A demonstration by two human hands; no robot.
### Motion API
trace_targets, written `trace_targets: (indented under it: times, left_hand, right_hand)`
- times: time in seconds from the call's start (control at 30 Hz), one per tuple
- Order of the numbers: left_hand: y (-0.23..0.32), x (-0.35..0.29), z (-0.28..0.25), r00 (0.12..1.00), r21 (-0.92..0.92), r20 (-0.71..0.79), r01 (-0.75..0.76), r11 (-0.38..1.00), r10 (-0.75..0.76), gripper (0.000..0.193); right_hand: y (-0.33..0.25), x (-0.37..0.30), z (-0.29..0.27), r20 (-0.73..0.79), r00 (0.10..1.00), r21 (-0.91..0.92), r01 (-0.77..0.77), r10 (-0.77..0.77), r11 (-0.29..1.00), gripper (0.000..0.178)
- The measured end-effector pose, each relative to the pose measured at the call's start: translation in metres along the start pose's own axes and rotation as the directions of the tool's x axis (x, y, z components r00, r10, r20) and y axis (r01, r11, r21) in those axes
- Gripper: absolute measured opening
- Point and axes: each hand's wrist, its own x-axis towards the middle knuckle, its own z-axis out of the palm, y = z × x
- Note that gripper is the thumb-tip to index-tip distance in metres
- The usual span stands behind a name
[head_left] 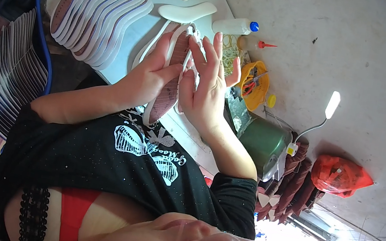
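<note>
Far left, approx 9 o'clock, a fanned row of flat white-edged brown shoe insoles (3, 69) is standing against a blue-rimmed bin (42, 37). At 11 o'clock, a second fanned stack of white and brown insoles (100, 16) is lying on the pale worktable (129, 42).

Centre, just above mid-frame: left hand (146, 76) is cupping the left edge of a long brown insole w/ white rim (172, 78), thumb pressing across its face, fingers wrapped behind. Right hand (206, 89) is touching the same insole from its 3 o'clock side, fingers extended and spread flat against the rim, not clenched. So both hands are gripping the one insole, held up off the table, tilted, toe end pointing to 12 o'clock.

Just above the hands, at 12 o'clock, a single white foam insole (186, 12) is lying on the table. To its right, a white plastic bottle w/ blue cap (235, 26), then a small bottle w/ red nozzle (258, 44). At approx 2 o'clock from the hands, a yellow tray holding scissors (254, 85) is sitting near the right hand's fingertips. Lower, at 4 o'clock, a dark green cylindrical machine (264, 143); beside it a white gooseneck lamp (326, 113). Far right, a red plastic bag (340, 176) is lying on the grey floor (361, 47).
</note>
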Motion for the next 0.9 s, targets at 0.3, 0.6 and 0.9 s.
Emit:
trace_targets:
  times: [0.3,0.6,0.9]
  left_hand:
    - [-0.017,-0.002,0.002,0.998,0.168,0.003,-0.057,0.984,0.058,0.055]
    - [0.007,0.016,-0.001,0.958,-0.421,0.016,0.265,0.867,-0.285,0.043]
    - [-0.031,0.193,-0.076,0.995,0.724,0.004,0.066,0.687,-0.099,0.031]
  right_hand:
    - [-0.002,-0.005,0.011,-0.098,0.994,0.098,-0.031,0.04,0.995,0.057]
    - [-0.012,-0.04,0.013,-0.01,0.996,0.204,-0.088,0.092,0.975,0.045]
    - [0.004,-0.07,-0.001,-0.155,0.743,0.862,-0.22,0.651,0.457,0.037]
